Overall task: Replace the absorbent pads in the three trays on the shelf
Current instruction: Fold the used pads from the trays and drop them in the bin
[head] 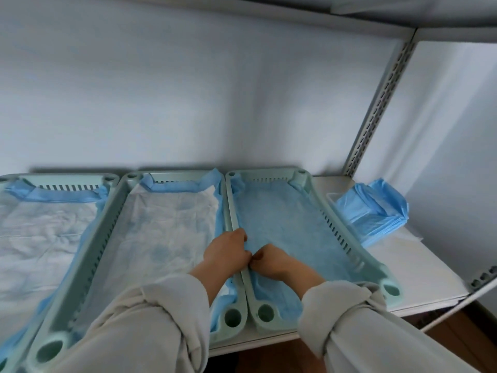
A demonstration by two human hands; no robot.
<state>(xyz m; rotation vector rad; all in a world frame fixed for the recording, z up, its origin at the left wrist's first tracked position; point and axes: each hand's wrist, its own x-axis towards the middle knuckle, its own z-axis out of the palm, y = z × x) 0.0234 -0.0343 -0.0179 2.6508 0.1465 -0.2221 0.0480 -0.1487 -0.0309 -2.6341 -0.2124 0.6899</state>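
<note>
Lining the shelf (419, 275) were three mint trays: two held white pads, the right tray (347, 224) a blue pad (285, 219), both hands (228, 251) pinching its left edge.

A storage or utility room: slotted metal shelf (349, 261) against bare wall (188, 90) (lined trays (349, 235), spare pads (376, 211)).

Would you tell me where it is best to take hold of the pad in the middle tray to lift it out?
Probably the blue edge of the middle pad at the far end, from above: there it folds up against the middle tray wall, loose and pinchable, while the white centre lies flat.
</note>
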